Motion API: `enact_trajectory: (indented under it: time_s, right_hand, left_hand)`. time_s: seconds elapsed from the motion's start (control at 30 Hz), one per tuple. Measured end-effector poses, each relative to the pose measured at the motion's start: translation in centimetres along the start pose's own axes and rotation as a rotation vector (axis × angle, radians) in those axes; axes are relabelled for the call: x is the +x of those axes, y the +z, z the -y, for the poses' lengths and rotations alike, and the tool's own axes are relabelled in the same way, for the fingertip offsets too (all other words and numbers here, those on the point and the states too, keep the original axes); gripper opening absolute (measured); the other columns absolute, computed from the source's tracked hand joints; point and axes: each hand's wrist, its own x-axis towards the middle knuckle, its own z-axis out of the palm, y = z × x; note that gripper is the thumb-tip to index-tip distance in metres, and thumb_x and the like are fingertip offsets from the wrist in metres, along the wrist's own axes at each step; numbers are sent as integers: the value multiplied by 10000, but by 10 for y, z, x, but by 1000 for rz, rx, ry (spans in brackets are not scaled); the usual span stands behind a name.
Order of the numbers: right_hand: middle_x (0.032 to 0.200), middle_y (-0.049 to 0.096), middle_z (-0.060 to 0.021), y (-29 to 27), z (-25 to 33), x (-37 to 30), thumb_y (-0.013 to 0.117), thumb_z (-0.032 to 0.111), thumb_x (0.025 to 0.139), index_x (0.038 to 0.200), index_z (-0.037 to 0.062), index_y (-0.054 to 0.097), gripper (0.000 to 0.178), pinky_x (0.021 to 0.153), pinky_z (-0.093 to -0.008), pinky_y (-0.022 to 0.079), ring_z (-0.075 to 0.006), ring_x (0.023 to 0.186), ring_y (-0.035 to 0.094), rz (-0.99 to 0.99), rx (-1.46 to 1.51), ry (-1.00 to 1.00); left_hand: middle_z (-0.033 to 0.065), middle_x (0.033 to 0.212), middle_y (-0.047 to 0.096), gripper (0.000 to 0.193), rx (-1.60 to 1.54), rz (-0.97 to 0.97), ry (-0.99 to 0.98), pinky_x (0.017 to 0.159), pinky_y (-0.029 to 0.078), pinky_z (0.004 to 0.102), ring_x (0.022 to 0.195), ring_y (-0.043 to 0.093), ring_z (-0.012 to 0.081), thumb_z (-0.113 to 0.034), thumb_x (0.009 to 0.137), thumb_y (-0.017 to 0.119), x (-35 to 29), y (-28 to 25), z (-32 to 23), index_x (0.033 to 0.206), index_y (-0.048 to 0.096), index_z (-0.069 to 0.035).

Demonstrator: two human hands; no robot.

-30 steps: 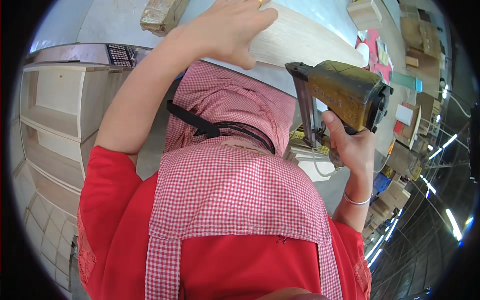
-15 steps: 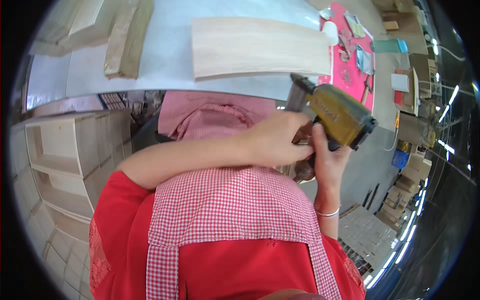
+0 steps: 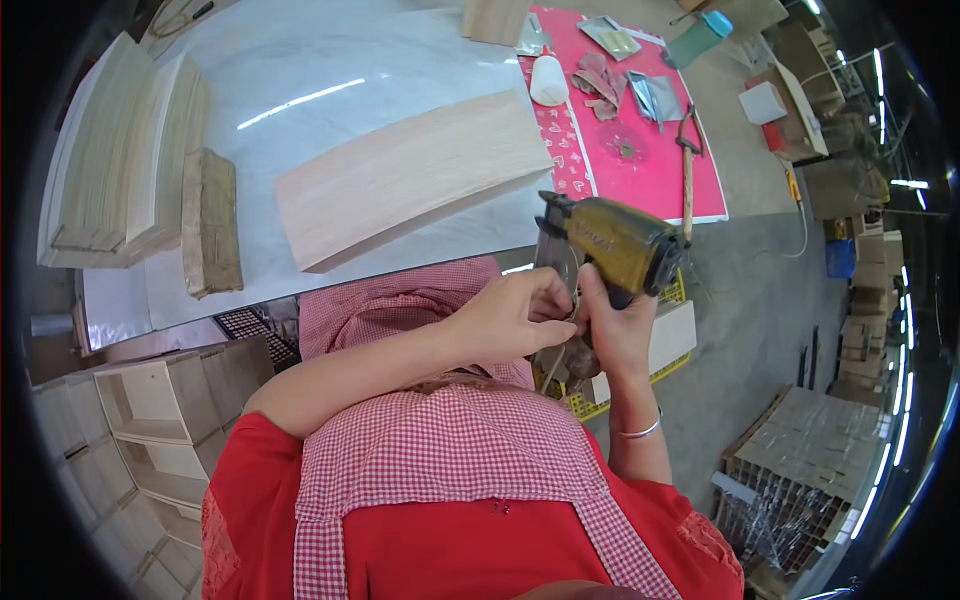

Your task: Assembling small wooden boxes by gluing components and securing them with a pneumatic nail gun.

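Note:
My right hand point(image 3: 622, 335) is wrapped round the handle of a yellow-brown and black nail gun point(image 3: 612, 242), raised in front of my apron near the table's front edge. Its nose points up and to the left. Beside the gun's magazine, my left hand point(image 3: 500, 318) has its fingers pinched together. A thin pale strip shows near those fingertips, but what they hold is too small to make out. Beyond the gun, a pale wooden board piece point(image 3: 420, 175) lies slanted on the table, its near side edge showing.
A tape-wrapped block point(image 3: 212, 225) and stacked pale boards point(image 3: 120, 160) occupy the table's left. A white glue bottle point(image 3: 548, 80), a cloth point(image 3: 600, 85) and a hammer point(image 3: 688, 165) rest at right. Wooden shelf units point(image 3: 150, 400) stand below left; a yellow crate point(image 3: 672, 370) sits below right.
My view has shifted, showing more of the table. The nail gun and both hands appear lower and further left; my left hand stays close beside the gun.

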Motion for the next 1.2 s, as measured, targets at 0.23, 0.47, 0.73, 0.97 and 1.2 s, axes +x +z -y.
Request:
enact_trajectory:
  time_s: [0.23, 0.47, 0.73, 0.97, 1.2]
  right_hand:
    - [606, 555, -35, -50, -9, 30, 619, 198, 989, 929, 23, 573, 191, 411, -271, 403, -115, 439, 513, -116, 134, 5]
    - [585, 573, -47, -74, -44, 105, 659, 331, 962, 855, 12, 622, 338, 434, -266, 442, -134, 462, 566, -176, 14, 56]
    - [588, 613, -76, -123, -152, 201, 710, 429, 896, 697, -8, 632, 486, 517, -370, 482, -181, 542, 633, -197, -366, 113]
    - [569, 577, -39, -145, -51, 262, 795, 320, 815, 670, 24, 648, 360, 481, -332, 398, -128, 522, 540, 137, -1122, -90]
    - [670, 651, -148, -136, -48, 381, 782, 281, 800, 750, 2, 693, 296, 609, -367, 504, -245, 634, 647, 130, -895, -120]
  left_hand:
    - [153, 1205, 616, 468, 2, -160, -67, 1008, 495, 371, 1185, 600, 234, -206, 896, 734, 29, -18, 18, 1237, 512, 25]
    - [114, 1288, 513, 709, -149, 247, -596, 980, 461, 395, 1192, 499, 187, -438, 959, 634, 37, -21, 99, 1488, 330, -76]
    - [73, 1207, 535, 768, -356, 323, -549, 946, 469, 317, 1088, 543, 149, -341, 944, 678, 60, -35, 79, 1535, 244, -112]
    - [133, 1269, 583, 821, -537, 408, -457, 940, 490, 315, 1119, 582, 177, -265, 942, 685, 64, -44, 86, 1562, 172, -102]
    - [157, 1332, 536, 849, -567, 410, -429, 976, 485, 317, 1155, 564, 186, -240, 945, 678, 71, -59, 79, 1571, 125, -86]
